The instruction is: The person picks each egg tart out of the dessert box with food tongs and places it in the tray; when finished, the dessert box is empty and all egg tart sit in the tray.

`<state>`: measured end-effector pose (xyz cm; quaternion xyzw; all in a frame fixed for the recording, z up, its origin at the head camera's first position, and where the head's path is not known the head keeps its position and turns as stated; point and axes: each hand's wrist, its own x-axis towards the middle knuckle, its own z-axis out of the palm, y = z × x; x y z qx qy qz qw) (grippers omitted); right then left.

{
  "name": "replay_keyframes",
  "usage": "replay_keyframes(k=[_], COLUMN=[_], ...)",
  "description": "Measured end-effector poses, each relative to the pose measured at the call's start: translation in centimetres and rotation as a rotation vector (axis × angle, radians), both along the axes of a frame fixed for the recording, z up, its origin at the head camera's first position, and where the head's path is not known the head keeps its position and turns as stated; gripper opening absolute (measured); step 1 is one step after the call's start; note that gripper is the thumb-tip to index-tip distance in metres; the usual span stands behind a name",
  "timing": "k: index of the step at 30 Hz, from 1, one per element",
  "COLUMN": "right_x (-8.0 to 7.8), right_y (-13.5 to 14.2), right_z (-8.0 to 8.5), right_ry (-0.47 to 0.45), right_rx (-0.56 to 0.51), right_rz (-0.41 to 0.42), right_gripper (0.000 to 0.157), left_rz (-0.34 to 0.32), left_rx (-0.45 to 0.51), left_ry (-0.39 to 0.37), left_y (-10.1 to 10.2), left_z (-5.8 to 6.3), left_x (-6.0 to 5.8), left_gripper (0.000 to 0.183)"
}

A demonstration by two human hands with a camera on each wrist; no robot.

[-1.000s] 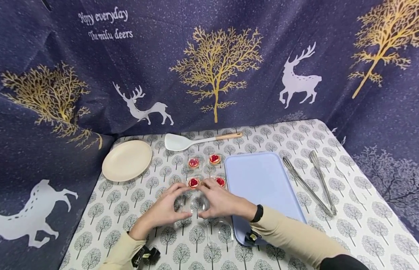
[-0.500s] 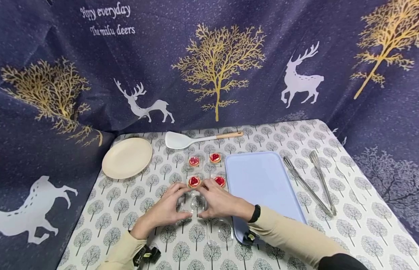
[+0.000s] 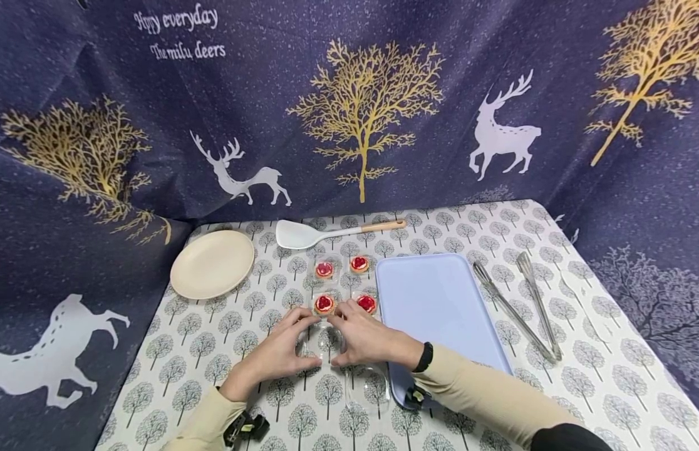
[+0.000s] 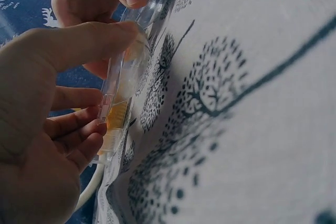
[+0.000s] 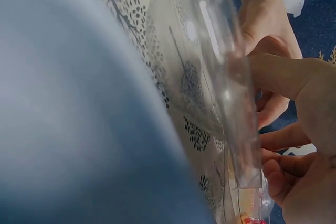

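Low over the table, a clear plastic container (image 3: 327, 341) with a rounded hollow sits between my two hands. My left hand (image 3: 277, 351) holds its left side, thumb near me and fingertips on the far edge. On the opposite side my right hand (image 3: 363, 335) grips it the same way, as the right wrist view shows along the rim (image 5: 244, 124). Just beyond the fingertips lie two red-topped tarts, a left one (image 3: 324, 304) and a right one (image 3: 367, 304). Behind them are two more, a left tart (image 3: 324, 270) and a right tart (image 3: 359, 264), with clear plastic around them.
Another clear plastic piece (image 3: 367, 391) lies by my right wrist. A light blue tray (image 3: 434, 300) is under my right forearm, with metal tongs (image 3: 543, 313) beyond it. A beige plate (image 3: 212, 265) is far left; a white spatula (image 3: 299, 235) lies at the back.
The head view has shifted slightly. Both hands keep the same hold on the clear container, with only a tiny movement of the fingers; the tarts and other things stay in place.
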<state>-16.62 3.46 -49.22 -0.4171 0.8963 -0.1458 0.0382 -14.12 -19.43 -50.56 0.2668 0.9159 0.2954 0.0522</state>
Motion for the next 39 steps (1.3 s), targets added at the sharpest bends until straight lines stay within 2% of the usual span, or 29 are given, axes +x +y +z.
replay_keyframes(k=[8, 16, 22, 26, 31, 34, 39], right_x=[0.0, -0.1, -0.1, -0.3, -1.5, -2.7, -4.8], right_y=[0.0, 0.2, 0.6, 1.0, 1.2, 1.2, 1.2], right_z=[0.3, 0.1, 0.4, 0.9, 1.4, 1.7, 1.9], right_ry=[0.0, 0.059, 0.001, -0.058, -0.043, -0.019, -0.04], right_rx=[0.049, 0.018, -0.012, -0.064, -0.161, -0.231, -0.319], right_rz=[-0.004, 0.028, 0.002, -0.016, -0.043, -0.082, -0.15], right_gripper=[0.085, 0.092, 0.097, 0.083, 0.063, 0.053, 0.045], left_rz=[-0.002, 0.001, 0.002, 0.004, 0.025, 0.045, 0.052], left_rx=[-0.011, -0.081, -0.07, -0.056, -0.04, -0.009, 0.031], left_ry=[-0.009, 0.006, -0.016, -0.012, 0.034, 0.088, 0.189], left_y=[0.1, 0.3, 0.1, -0.2, -0.6, -0.6, -0.7], left_z=[0.4, 1.0, 1.2, 1.4, 1.6, 1.8, 1.7], left_x=[0.0, 0.3, 0.4, 0.3, -0.4, -1.3, -3.5], left_gripper=[0.086, 0.093, 0.096, 0.091, 0.08, 0.072, 0.061])
